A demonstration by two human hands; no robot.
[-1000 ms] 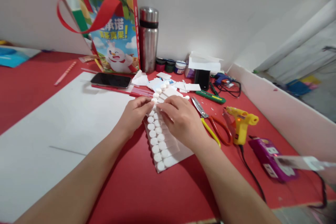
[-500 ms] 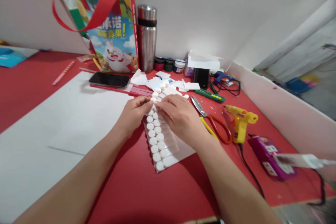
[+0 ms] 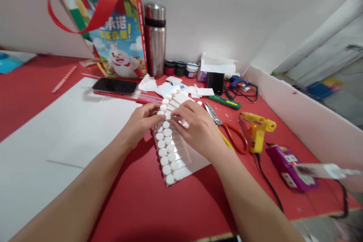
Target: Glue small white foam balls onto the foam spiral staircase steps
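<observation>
Two rows of small white discs (image 3: pixel 162 152) run along the left edge of a white board (image 3: pixel 195 166), with clear strips (image 3: pixel 181 152) beside them. My left hand (image 3: pixel 144 123) touches the discs from the left, thumb and index finger close together at the row. From the right, my right hand (image 3: pixel 195 124) reaches over the board, its thumb and fingertips pinched at a disc near the middle of the rows. Whether that disc is gripped or only pressed is hard to make out.
Scissors (image 3: pixel 234 136), a yellow glue gun (image 3: pixel 258 128), a purple box (image 3: pixel 289 166) and a green cutter (image 3: pixel 225 102) lie at the right. Behind stand a steel bottle (image 3: pixel 155 41) and a bag (image 3: pixel 119 26). A phone (image 3: pixel 115 86) and white sheet (image 3: pixel 65 132) are at the left.
Both hands have shifted slightly down along the disc rows, and another disc shows above my left fingertips. The whole view has moved a little.
</observation>
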